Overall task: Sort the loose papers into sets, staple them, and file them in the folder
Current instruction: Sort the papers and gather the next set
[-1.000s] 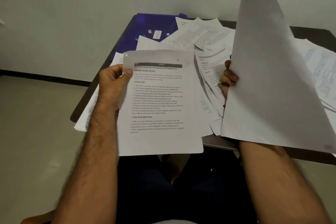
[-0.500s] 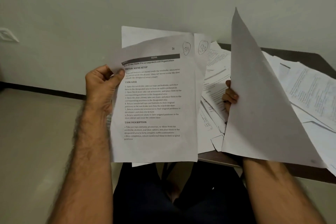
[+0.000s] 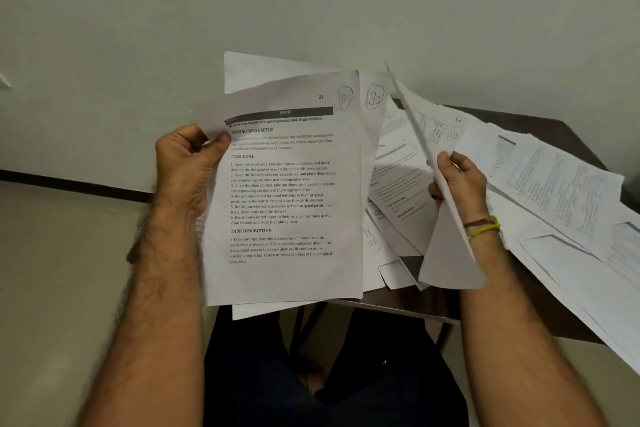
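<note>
1. Forearms reach up from the bottom edge, bare, over dark trousers (image 3: 332,374); the right wrist wears a yellow and red thread band (image 3: 483,227)
2. Left hand (image 3: 188,166) pinches a printed sheet (image 3: 284,191) at its upper left edge, thumb on the front and fingers curled behind; the sheet stands nearly upright, facing the camera, with headings "TASK GOAL" and "TASK DESCRIPTION" and a circled "S-1" in the top right corner
3. Behind that sheet, more pages are held in the same hand: one with a circled mark (image 3: 374,97) that looks like "S-3" peeks out at the right, another blank corner shows above and below
4. Right hand (image 3: 462,184) grips a second sheet (image 3: 446,253), seen almost edge-on, its blank side toward the camera, fingers wrapped round its edge
5. Loose papers (image 3: 554,191) lie spread and overlapping on the dark desk (image 3: 561,130) beyond the hands, some hanging over its near right edge; one carries a circled mark that is too blurred to read
6. Farther back stand a pale wall and, at left, a dark skirting line (image 3: 69,185) above the floor
</note>
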